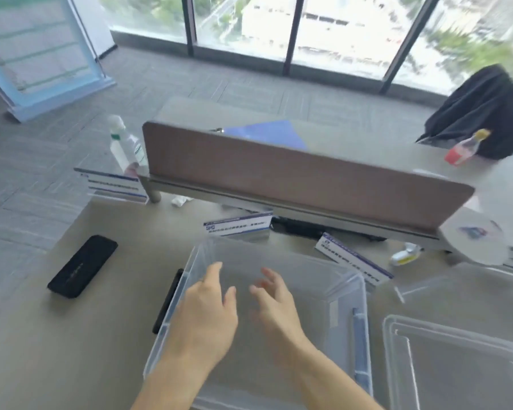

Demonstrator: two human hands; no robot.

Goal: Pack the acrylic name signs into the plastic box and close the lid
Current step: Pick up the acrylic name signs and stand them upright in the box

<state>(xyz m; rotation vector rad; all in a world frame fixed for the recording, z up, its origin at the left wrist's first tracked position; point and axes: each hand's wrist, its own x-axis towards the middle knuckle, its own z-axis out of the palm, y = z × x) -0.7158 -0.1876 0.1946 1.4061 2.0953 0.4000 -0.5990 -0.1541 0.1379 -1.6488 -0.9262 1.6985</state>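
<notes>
A clear plastic box (pixel 332 279) stands open on the desk in front of me, with nothing visible inside. My left hand (pixel 206 315) and my right hand (pixel 274 306) hover over its inside, fingers apart, holding nothing. The clear lid (pixel 456 359) lies flat to the right of the box. Three acrylic name signs with blue-and-white inserts sit on the desk: one (pixel 113 184) at the far left corner, one (pixel 237 226) just beyond the box, and one (pixel 353 258) tilted off the box's far right corner.
A brown desk divider (pixel 279 179) runs across behind the signs. A black case (pixel 82 266) lies at left and a thin black object (pixel 168 300) against the box's left wall. A clear bottle (pixel 125 143), a red bottle (pixel 464 149), a black bag (pixel 483 110) and a white round fan (pixel 474 235) are around.
</notes>
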